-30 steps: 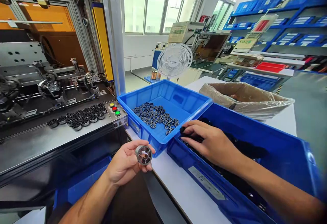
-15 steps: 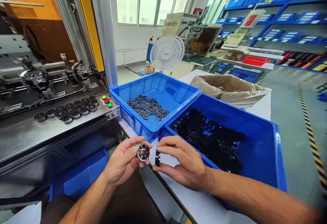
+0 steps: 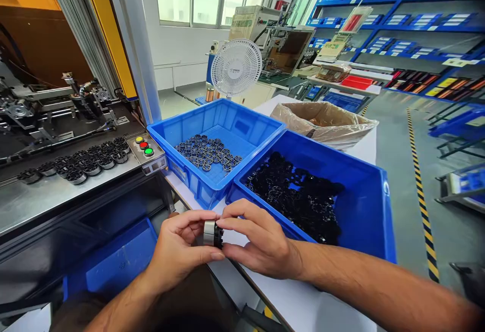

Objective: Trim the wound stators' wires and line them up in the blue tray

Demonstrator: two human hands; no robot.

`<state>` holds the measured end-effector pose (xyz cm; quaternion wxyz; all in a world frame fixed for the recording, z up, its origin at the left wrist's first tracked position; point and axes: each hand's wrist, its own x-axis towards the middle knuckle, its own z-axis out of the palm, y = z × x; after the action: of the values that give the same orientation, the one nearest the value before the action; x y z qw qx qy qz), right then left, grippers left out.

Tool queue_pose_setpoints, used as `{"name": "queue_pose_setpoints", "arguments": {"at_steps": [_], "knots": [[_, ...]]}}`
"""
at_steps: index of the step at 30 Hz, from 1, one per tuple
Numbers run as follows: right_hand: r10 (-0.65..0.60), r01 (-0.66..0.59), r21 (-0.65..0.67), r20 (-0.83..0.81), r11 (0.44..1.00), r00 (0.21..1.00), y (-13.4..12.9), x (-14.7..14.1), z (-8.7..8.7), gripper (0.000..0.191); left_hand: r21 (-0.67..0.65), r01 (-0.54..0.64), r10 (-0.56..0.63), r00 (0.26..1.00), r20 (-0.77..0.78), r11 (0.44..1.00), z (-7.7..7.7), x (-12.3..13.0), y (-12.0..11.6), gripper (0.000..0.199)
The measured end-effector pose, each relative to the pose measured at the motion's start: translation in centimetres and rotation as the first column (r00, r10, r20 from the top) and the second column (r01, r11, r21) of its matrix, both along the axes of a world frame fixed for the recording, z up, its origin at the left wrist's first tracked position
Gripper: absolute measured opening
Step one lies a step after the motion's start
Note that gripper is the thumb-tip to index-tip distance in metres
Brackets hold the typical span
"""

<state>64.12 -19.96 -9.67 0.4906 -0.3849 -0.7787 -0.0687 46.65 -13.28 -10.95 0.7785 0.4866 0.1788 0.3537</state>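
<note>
My left hand (image 3: 178, 243) is closed round a silver metal ring core (image 3: 208, 233), thumb below and fingers above. From the other side my right hand (image 3: 261, 243) pinches a black plastic toothed piece (image 3: 219, 236), which sits against the ring's open face. Whether it is fully seated I cannot tell. Both hands are over the front edge of the white table (image 3: 265, 291). Just beyond, a blue bin (image 3: 364, 205) holds a heap of black plastic pieces (image 3: 299, 195). A second blue bin (image 3: 250, 145) holds many metal ring cores (image 3: 206, 151).
Assembled black-and-silver cores (image 3: 91, 162) stand on the machine's metal ledge at left, beside a button box (image 3: 147, 154). A white fan (image 3: 237, 67) and a plastic-lined box (image 3: 322, 125) are behind the bins. Blue shelves (image 3: 397, 24) line the far right.
The ring core has been turned sideways and the black piece brought against its face, closing the gap between my hands. The view has shifted right.
</note>
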Motion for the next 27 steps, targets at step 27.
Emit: {"name": "queue_pose_setpoints", "arguments": {"at_steps": [27], "knots": [[0.051, -0.057, 0.032, 0.159, 0.998, 0.986, -0.40, 0.36, 0.52, 0.023, -0.052, 0.071, -0.073, 0.996, -0.047, 0.996, -0.44, -0.86, -0.15, 0.054]]}}
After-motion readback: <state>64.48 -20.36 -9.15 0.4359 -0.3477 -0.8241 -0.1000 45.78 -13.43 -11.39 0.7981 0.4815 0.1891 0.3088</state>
